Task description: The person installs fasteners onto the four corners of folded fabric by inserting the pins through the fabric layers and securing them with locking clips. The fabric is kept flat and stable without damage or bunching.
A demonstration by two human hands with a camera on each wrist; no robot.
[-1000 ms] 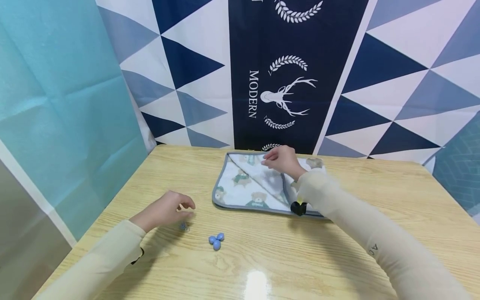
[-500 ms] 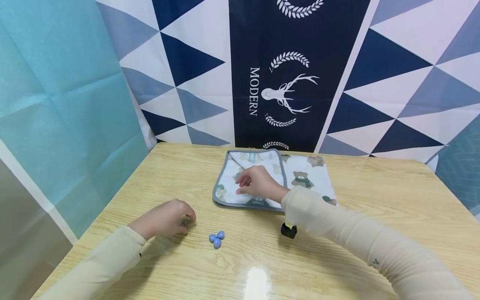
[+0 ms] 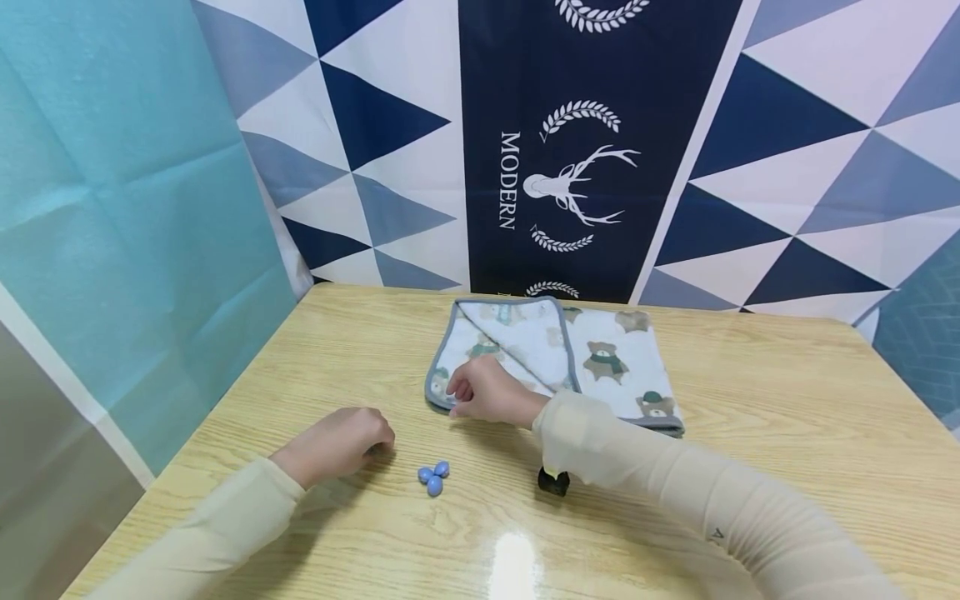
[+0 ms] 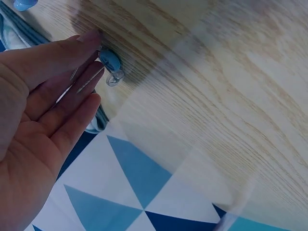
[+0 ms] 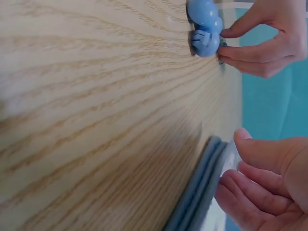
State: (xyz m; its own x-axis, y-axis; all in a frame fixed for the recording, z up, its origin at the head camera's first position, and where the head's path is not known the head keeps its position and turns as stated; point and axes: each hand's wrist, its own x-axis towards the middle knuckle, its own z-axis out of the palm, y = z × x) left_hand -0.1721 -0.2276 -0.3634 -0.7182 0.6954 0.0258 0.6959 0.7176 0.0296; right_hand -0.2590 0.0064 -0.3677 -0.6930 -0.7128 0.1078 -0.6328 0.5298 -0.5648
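Left of the balls [image 3: 434, 486], I can't tell if my left hand [image 3: 337, 443] pinches the trinket [image 4: 110, 60]; my right hand [image 3: 491, 392], beyond, gapes loosely.

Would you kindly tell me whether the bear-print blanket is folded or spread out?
Folded: the bear-print blanket shows overlapping layers, with grey edges stacked together.

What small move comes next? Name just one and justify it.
Probably close the left hand firmly on the small blue piece: the left wrist view shows it right at the fingertips, though whether it is already gripped is unclear.
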